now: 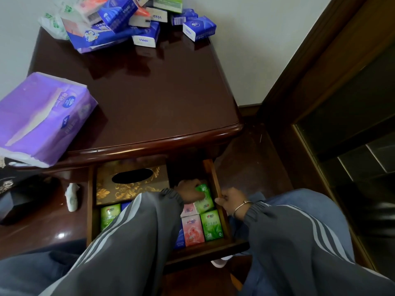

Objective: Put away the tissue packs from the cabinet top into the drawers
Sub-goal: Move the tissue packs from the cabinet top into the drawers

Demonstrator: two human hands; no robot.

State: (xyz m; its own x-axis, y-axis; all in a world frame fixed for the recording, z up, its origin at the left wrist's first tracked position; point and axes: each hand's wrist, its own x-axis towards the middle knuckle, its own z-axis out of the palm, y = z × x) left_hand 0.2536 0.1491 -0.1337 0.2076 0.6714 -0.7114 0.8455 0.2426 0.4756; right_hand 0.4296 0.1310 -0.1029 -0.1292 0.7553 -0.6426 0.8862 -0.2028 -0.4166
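While the person crouches at the open drawer [216, 182], the left hand [190, 192] reaches inside, its fingers curled over a green pack [205, 196] that it seems to be setting down at the back right corner. The right hand [229, 199] is wrapped round the drawer's right side wall, likely to steady it.

From where things lie, I'd say the job is partly done. Several small packs already stand in rows in the drawer: a pink pack [192, 230] and a second green one [212, 225] near the front right, and another green one [110, 214] at the left, just in front of a gold-patterned tissue box [130, 185]. The sleeve hides the middle of the drawer.

Plenty is left. A heap of tissue packs [136, 20], mostly blue, sits at the far edge of the cabinet top [149, 92], and a large purple pack [42, 116] lies at its left, overhanging the edge.
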